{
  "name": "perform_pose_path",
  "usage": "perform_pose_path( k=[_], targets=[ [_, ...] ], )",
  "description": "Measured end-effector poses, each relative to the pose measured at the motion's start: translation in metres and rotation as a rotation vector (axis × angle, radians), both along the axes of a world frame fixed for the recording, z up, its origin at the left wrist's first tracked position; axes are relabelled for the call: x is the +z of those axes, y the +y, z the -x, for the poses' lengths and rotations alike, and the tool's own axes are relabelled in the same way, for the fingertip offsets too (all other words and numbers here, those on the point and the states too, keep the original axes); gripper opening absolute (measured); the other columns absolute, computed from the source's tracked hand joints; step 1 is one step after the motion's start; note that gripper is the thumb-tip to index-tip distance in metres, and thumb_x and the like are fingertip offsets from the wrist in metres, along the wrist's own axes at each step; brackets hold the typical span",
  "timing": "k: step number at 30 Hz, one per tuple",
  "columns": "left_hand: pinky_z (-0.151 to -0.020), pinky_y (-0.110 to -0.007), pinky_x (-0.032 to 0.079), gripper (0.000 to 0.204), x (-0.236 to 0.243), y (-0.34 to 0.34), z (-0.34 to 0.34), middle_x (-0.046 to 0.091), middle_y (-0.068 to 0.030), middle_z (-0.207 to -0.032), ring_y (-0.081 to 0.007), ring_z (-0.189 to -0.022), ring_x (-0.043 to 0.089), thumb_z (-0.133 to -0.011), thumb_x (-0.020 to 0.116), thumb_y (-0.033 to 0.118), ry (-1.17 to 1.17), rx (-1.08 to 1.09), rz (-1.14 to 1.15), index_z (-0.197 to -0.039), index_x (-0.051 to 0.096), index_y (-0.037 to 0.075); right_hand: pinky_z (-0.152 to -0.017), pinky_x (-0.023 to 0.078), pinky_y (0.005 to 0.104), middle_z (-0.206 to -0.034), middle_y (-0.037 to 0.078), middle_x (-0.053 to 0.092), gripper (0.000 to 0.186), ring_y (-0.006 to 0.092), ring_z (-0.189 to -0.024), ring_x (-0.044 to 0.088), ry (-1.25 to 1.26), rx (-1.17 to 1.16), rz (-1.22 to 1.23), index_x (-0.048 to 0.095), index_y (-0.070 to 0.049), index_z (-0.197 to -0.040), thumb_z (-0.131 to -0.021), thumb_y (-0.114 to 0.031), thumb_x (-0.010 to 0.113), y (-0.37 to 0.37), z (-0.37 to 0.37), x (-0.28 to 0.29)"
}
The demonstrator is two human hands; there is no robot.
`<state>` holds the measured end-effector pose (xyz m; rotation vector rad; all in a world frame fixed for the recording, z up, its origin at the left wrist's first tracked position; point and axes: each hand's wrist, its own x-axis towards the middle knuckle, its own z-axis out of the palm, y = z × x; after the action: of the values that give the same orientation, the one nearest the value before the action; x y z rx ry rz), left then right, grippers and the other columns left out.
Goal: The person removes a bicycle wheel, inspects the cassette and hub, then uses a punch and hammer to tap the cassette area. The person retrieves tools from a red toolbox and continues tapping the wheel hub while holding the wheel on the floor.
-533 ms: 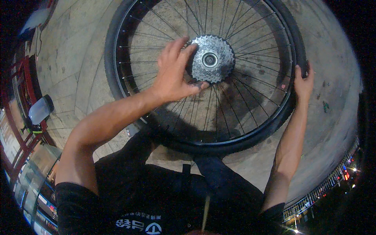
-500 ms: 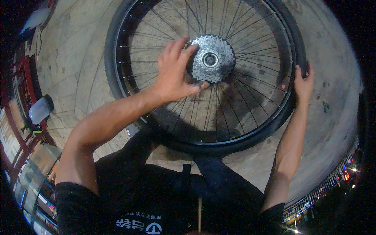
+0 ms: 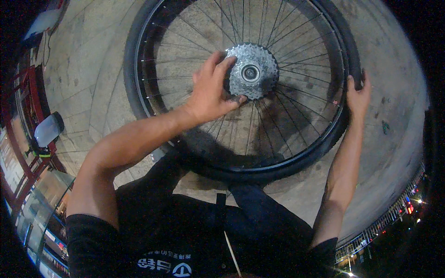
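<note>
In front of me is a bicycle wheel with a black tyre (image 3: 131, 78) and thin dark spokes. A silver cassette (image 3: 262, 58) sits on its hub, facing up at me. My left hand (image 3: 211, 90) grips the cassette's left edge, thumb at the lower rim and fingers at the upper left; some fingertips are hidden behind the sprockets. On the right side of the wheel, my right hand (image 3: 359, 97) is closed around the tyre, thumb on the inner side and fingers on the outer.
Grey paving (image 3: 92, 60) lies under and around the wheel. At the left stand a red metal frame (image 3: 34, 99), a mirror-like grey part (image 3: 48, 129) and glass panes. A pale railing (image 3: 375, 231) with distant lights runs along the lower right. My legs are close below the wheel.
The cassette and hub have shifted slightly downward in view, and the spokes sit at somewhat different angles. Both hands keep their holds, the left one lying slightly farther right.
</note>
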<state>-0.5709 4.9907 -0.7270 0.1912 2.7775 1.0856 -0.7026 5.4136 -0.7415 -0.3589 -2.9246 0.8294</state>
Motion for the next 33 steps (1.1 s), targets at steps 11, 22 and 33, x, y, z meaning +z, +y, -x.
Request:
perform_pose_path(
  k=[11, 22, 33],
  targets=[
    [-0.107, -0.056, 0.035, 0.098, -0.001, 0.005, 0.000, 0.032, -0.0264, -0.142, -0.0465, -0.132, 0.037, -0.070, 0.085, 0.035, -0.039, 0.044, -0.040, -0.148, 0.031, 0.010, -0.106, 0.042, 0.0424, -0.135, 0.026, 0.056, 0.076, 0.0367, -0.124, 0.055, 0.022, 0.037, -0.182, 0.048, -0.001, -0.142, -0.083, -0.043, 0.072, 0.028, 0.012, -0.021],
    [-0.104, -0.049, 0.041, 0.093, -0.001, 0.003, -0.001, 0.039, -0.0241, -0.129, -0.0415, -0.120, 0.043, -0.066, 0.087, 0.031, -0.028, 0.057, -0.038, -0.143, 0.040, 0.010, -0.107, 0.041, 0.0416, -0.139, 0.025, 0.053, 0.076, 0.0355, -0.128, 0.053, -0.015, -0.014, -0.103, 0.048, 0.000, -0.142, -0.084, -0.043, 0.073, 0.010, 0.004, -0.007],
    [-0.102, -0.050, 0.041, 0.089, -0.003, 0.002, 0.000, 0.038, -0.0250, -0.133, -0.0436, -0.124, 0.041, -0.064, 0.088, 0.036, 0.093, 0.068, -0.021, -0.136, 0.045, 0.009, -0.102, 0.045, 0.0385, -0.136, 0.025, 0.055, 0.073, 0.0313, -0.122, 0.057, 0.008, 0.045, -0.141, 0.043, 0.004, -0.144, -0.089, -0.035, 0.071, 0.019, 0.007, -0.014]
  ],
)
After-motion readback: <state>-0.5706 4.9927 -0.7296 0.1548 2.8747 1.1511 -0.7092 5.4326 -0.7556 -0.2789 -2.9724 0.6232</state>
